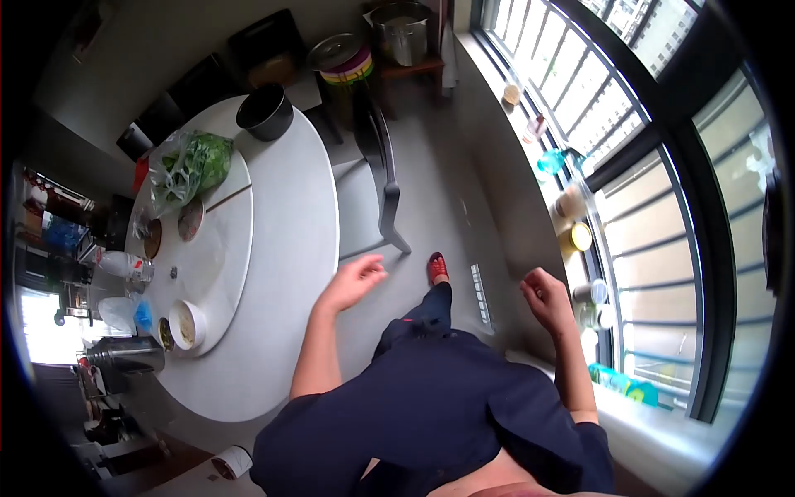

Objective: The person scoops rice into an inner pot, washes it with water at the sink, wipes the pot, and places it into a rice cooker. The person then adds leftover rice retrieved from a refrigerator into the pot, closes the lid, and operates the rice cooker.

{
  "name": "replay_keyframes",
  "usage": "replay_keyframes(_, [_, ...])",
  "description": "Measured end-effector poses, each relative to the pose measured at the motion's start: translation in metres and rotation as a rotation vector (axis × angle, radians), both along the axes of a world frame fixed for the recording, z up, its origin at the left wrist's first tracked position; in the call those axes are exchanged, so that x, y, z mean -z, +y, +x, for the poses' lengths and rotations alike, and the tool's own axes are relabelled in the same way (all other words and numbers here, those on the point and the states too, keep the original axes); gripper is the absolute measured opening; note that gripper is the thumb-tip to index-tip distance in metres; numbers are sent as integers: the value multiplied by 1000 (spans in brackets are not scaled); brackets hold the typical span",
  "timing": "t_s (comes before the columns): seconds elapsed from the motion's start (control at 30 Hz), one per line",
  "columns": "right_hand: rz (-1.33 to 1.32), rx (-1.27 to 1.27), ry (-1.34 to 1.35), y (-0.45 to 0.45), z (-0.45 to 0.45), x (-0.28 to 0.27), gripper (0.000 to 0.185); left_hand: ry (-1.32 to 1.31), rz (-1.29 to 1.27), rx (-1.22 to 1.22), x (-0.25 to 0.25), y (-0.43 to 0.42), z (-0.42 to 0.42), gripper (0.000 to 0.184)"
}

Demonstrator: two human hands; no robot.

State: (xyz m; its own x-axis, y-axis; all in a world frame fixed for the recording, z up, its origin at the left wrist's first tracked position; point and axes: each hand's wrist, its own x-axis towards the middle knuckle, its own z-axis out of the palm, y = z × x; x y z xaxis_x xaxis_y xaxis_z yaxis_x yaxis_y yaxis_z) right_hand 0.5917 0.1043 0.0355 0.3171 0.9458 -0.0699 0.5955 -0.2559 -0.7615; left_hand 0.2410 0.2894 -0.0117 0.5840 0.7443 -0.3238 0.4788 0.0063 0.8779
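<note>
My left hand (pixel 354 283) hangs in the air just off the right edge of the round white table (pixel 294 273), fingers loosely bent and apart, holding nothing. Nearest to it is the grey chair (pixel 360 207) tucked at the table. On the other side, my right hand (pixel 548 300) is raised near the window ledge (pixel 530 178), its fingers curled in, with nothing visible in them. Neither hand touches an object. Below, one foot in a red shoe (pixel 438 267) steps onto the grey floor.
The table bears a bag of leafy greens (pixel 190 170), a black pot (pixel 265 113), a white bowl (pixel 187 324) and a plastic bottle (pixel 126 264). Several jars, including a yellow-lidded one (pixel 580 237), line the ledge. A large metal pot (pixel 403 35) stands at the back.
</note>
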Motion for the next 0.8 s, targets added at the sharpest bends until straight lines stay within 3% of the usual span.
replay_keyframes(0.17, [-8,-45,323,128,24,3,11,-654,-122,-787,-4,129,-1,30])
replay_keyframes(0.27, [-99,-130,377,185,43,-6,11,-989,-199,-1027,9,217,8,33])
replay_keyframes(0.33, [-174,-151,380,218,68,-3,11,-1065,-290,-1141,11,270,21,44])
replay_keyframes(0.43, [-200,-128,432,269,118,11,8,-1073,-235,-1355,20,344,35,76])
replay_keyframes(0.53, [-119,-98,454,328,177,38,8,-1149,-237,-1612,27,411,37,83])
replay_keyframes(0.63, [-92,-99,396,404,218,41,8,-1238,-327,-1661,80,465,-3,101])
replay_keyframes(0.67, [-67,-113,363,433,230,39,8,-1316,-511,-1729,93,478,-21,107])
replay_keyframes(0.7, [-55,-113,313,463,232,23,9,-1238,-347,-1732,87,478,-15,111])
replay_keyframes(0.8, [-105,-236,341,552,250,12,10,-1134,-309,-1887,78,491,-20,95])
